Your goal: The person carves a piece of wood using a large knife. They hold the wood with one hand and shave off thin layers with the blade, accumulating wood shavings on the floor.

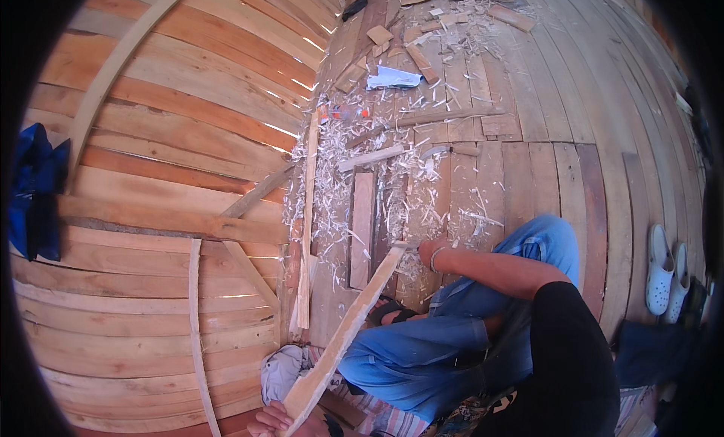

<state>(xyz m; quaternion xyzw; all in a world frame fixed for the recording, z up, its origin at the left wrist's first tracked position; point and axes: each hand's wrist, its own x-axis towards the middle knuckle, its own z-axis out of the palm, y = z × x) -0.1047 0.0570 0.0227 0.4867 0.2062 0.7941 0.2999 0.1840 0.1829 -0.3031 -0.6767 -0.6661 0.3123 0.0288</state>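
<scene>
A long, pale wooden board (343,335) slants across my lap, its edge rough and unevenly cut. My left hand (273,420) grips its near end at the bottom of the view. At the far end of the board is my right hand (431,254), its fingers closed. A small greyish piece shows between that hand and the board's tip; its kind cannot be made out. My bent legs in blue jeans (422,354) lie beside and partly under the board, and a dark sandal (388,310) shows on one foot.
Wood shavings (339,180) and offcuts (422,60) litter the plank floor. A curved blade with a wooden handle (458,149) lies ahead. Near the plank wall (181,135) are a long strip (307,233) and a short plank (362,218). Light clogs (660,275) sit at right.
</scene>
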